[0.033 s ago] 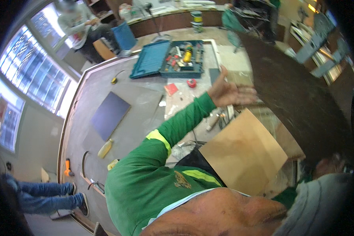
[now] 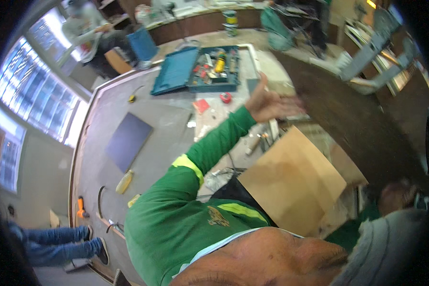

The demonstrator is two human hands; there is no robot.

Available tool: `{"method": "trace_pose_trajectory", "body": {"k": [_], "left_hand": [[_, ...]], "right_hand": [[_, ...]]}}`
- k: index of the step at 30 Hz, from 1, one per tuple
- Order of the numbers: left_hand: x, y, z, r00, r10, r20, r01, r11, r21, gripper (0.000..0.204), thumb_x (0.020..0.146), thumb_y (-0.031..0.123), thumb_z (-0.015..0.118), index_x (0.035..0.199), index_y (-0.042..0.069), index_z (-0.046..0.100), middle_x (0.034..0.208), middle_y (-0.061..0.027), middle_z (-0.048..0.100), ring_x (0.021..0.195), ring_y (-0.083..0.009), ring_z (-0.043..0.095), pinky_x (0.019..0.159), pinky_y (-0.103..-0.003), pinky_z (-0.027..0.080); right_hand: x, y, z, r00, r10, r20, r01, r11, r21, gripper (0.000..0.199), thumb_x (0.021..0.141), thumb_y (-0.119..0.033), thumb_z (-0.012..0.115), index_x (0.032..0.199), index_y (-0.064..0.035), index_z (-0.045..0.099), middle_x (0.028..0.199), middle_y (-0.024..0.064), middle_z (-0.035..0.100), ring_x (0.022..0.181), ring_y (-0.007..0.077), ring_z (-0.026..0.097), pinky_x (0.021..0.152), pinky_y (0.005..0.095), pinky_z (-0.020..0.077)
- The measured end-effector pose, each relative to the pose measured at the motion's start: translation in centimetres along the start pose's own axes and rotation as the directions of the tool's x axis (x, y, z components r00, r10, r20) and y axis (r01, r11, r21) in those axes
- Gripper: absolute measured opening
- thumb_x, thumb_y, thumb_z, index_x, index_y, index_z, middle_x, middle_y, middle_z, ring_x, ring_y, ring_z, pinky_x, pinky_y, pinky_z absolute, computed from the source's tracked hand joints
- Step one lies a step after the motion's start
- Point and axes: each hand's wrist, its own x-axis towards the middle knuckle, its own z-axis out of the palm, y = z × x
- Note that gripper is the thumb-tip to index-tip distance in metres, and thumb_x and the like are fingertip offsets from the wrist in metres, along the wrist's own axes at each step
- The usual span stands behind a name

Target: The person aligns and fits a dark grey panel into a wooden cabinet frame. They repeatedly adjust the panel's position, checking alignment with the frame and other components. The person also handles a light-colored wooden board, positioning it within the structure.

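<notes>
A co-worker in a green sleeve (image 2: 209, 148) fills the lower middle of the view, and this person's hand (image 2: 271, 102) reaches up toward 1 o'clock, with open fingers flat against the edge of a long dark board (image 2: 357, 124). The board runs from the centre top toward 4 o'clock. At 4 o'clock a second hand (image 2: 395, 195) sits under the board's lower end; I cannot tell how far it is closed or whose it is. The wearer's own hands cannot be told apart with certainty. Just below the board, near the centre, lies a light brown panel (image 2: 291, 181). At 12 o'clock an open teal toolbox (image 2: 195, 69) with tools rests on the grey floor (image 2: 105, 109). A dark square tile (image 2: 127, 141) lies at 9 o'clock, with a yellow bottle (image 2: 124, 182) below it. At 11 o'clock another person (image 2: 88, 33) crouches, and legs in jeans (image 2: 57, 240) show at 8 o'clock.
</notes>
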Motion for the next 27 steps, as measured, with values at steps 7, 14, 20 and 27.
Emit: {"method": "trace_pose_trajectory", "body": {"k": [7, 14, 20, 27], "left_hand": [[-0.4, 3.4, -5.2, 0.99, 0.127, -0.07, -0.078, 0.874, 0.48, 0.045, 0.105, 0.034, 0.06, 0.133, -0.001, 0.063, 0.121, -0.017, 0.071, 0.111, -0.0208, 0.07, 0.101, -0.038, 0.059], [-2.8, -2.6, -3.3, 0.975, 0.213, -0.063, -0.118, 0.736, 0.667, 0.061, 0.103, 0.01, 0.06, 0.157, 0.005, 0.032, 0.126, -0.0099, 0.065, 0.112, -0.0155, 0.068, 0.095, -0.033, 0.062], [-4.9, -4.8, -7.5, 0.944, 0.248, -0.217, 0.105, 0.397, 0.912, 0.065, 0.1, 0.021, 0.069, 0.154, 0.003, 0.038, 0.096, -0.0024, 0.057, 0.082, -0.0096, 0.058, 0.064, -0.023, 0.052], [-4.7, -5.3, -8.7, 0.955, 0.071, -0.289, 0.26, 0.274, 0.926, 0.062, 0.099, 0.03, 0.069, 0.15, 0.004, 0.045, 0.093, -0.0061, 0.058, 0.076, -0.0139, 0.066, 0.06, -0.028, 0.055]], "right_hand": [[3.9, -4.0, 1.9, 0.782, -0.399, 0.479, 0.108, 0.844, 0.526, 0.027, 0.089, -0.014, 0.072, 0.116, -0.0115, 0.072, 0.13, 0.0174, 0.061, 0.125, 0.0341, 0.056, 0.111, 0.0479, 0.0405], [-5.9, -3.7, -0.1, 0.734, 0.528, 0.427, -0.676, 0.627, 0.386, 0.067, 0.098, -0.015, 0.062, 0.155, 0.0105, 0.035, 0.164, 0.0218, 0.034, 0.154, 0.0296, 0.031, 0.128, 0.0391, 0.0237], [-13.4, -3.7, -0.6, 0.453, 0.745, 0.489, -0.833, 0.157, 0.531, 0.046, 0.103, -0.008, 0.051, 0.145, 0.0091, 0.047, 0.149, 0.0213, 0.05, 0.139, 0.0255, 0.045, 0.119, 0.0358, 0.0342], [-14.0, -10.1, -0.1, 0.424, 0.847, 0.32, -0.875, 0.474, -0.096, 0.031, 0.096, -0.028, 0.076, 0.111, -0.0014, 0.068, 0.084, -0.0051, 0.059, 0.074, 0.0059, 0.047, 0.07, 0.0218, 0.0384]]}}
